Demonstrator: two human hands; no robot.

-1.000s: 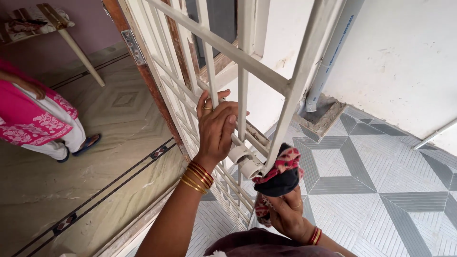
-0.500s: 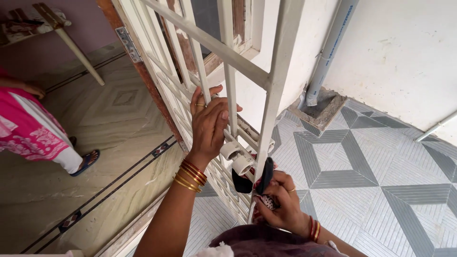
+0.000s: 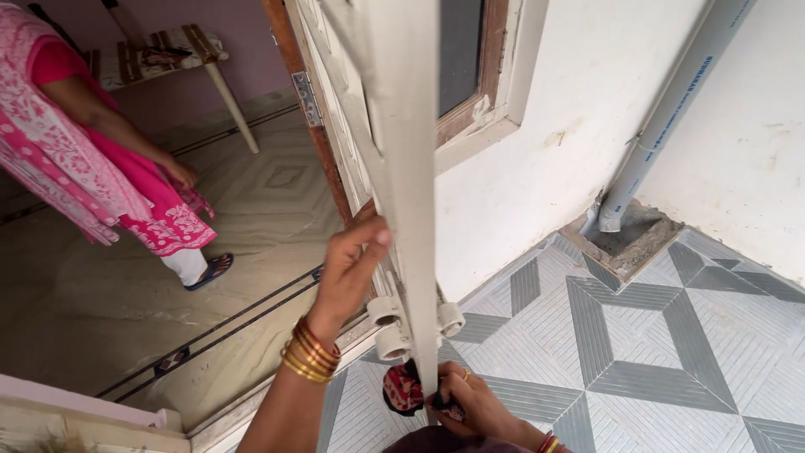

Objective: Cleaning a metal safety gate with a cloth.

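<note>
Steadying the white metal grille [image 3: 402,151] with your left hand [image 3: 348,273], its grip wrapped on the bars, you clench a red-and-black cloth [image 3: 404,390] in your right hand [image 3: 474,404] against the frame's lower edge at 6 o'clock. Open tiled floor [image 3: 654,335] lies toward 3 o'clock; another person [image 3: 92,159] stands at 10 o'clock.

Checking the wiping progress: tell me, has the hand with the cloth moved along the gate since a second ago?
Yes. The right hand with the red cloth has dropped below the gate's white rollers; earlier it was level with them.
</note>
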